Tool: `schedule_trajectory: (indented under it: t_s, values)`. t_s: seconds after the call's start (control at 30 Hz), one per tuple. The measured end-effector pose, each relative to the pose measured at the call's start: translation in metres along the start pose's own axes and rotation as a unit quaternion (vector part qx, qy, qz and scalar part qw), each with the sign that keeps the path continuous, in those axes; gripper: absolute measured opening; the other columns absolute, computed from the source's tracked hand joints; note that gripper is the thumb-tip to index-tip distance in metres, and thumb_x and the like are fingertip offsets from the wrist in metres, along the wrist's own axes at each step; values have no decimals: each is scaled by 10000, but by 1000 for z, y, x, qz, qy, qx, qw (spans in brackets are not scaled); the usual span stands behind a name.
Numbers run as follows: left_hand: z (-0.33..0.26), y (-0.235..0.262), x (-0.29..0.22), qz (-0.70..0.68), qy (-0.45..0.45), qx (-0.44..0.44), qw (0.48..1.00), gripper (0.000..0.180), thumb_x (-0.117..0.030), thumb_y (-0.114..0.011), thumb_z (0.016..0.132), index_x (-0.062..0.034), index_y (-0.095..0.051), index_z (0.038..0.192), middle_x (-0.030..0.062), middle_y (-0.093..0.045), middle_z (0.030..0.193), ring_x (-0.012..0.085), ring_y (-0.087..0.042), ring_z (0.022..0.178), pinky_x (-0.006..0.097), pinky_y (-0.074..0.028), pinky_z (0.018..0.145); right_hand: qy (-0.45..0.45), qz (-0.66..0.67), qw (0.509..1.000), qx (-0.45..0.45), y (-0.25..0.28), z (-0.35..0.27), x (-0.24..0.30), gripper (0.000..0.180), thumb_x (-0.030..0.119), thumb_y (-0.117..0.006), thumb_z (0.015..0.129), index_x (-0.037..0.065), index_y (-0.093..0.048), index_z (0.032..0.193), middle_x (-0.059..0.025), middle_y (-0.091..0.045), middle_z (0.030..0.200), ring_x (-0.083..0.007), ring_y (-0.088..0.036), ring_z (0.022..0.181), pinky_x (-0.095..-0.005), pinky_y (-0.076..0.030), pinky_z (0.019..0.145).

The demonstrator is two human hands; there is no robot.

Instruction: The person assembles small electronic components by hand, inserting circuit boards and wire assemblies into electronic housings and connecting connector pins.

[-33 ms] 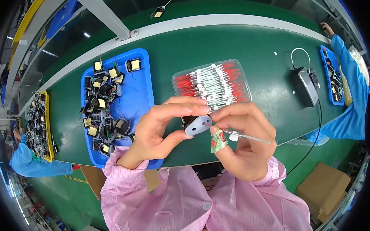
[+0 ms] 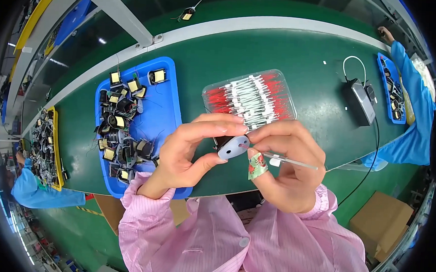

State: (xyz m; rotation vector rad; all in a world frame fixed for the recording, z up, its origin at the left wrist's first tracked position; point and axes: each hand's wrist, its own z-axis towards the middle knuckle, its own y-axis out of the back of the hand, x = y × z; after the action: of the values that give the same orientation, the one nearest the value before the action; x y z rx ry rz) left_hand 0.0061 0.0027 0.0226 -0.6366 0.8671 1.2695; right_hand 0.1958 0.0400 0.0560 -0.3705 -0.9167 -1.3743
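Between the thumb and fingers of my left hand (image 2: pixel 177 156) is a small black part with a grey oval end plate (image 2: pixel 233 148) that has dark round holes. The plate is tilted toward me. My right hand (image 2: pixel 294 182), with green patterned tape round its thumb, is closed at the plate's right end. A thin, pale lead (image 2: pixel 300 163) with a small white piece on it runs from these fingers to the right. A pinkish bit shows at one hole; whether it joins the lead is hidden by the fingers. Beyond my hands, a clear tray (image 2: pixel 293 108) holds red, white and pale green leads.
Left of my hands, a blue tray (image 2: pixel 165 113) holds many similar black parts with yellow faces. A yellow-edged tray (image 2: pixel 58 152) stands farther left. At right are a black box (image 2: pixel 359 101) with cables and another blue tray (image 2: pixel 398 117). Blue-sleeved people sit at both sides.
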Motion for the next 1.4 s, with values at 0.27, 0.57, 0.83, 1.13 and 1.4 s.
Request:
schedule_trajectory:
  t_s: [0.27,0.57,0.83,1.13,1.4]
  values:
    - [-1,1,0,19,6,7,1000,474,86,-604,789,-27,-419,1210,261,-614,1107,415,-545,1132,508,-478,921,-5,-3,1000,18,3,2,0,228,-75,-681,599,-32,-616,813,-101,-625,862,-185,-627,628,-269,-509,535]
    - [0,2,2,32,-9,13,999,462,52,-622,800,-32,-418,1206,260,-614,1103,411,-552,1118,505,-480,918,27,-48,998,26,2,6,5,230,-83,-690,599,-31,-604,806,-106,-619,856,-194,-613,613,-273,-495,516]
    - [-1,2,3,19,-7,10,1000,458,37,-629,808,-32,-417,1208,258,-613,1103,410,-551,1113,502,-480,917,31,-56,998,23,2,5,3,232,-82,-698,605,-35,-607,814,-108,-620,857,-193,-602,604,-274,-485,503]
    - [-1,3,3,27,-11,12,1000,456,17,-642,814,-32,-418,1209,260,-615,1101,406,-555,1105,503,-473,915,18,-44,998,29,1,4,3,236,-85,-698,602,-38,-608,815,-111,-620,857,-194,-603,605,-273,-488,506]
    - [0,3,3,35,-16,12,999,467,-10,-668,813,-34,-417,1207,256,-619,1096,402,-559,1097,495,-468,925,40,-64,997,29,2,5,4,256,-82,-702,586,-35,-609,820,-111,-619,859,-206,-611,616,-283,-492,512]
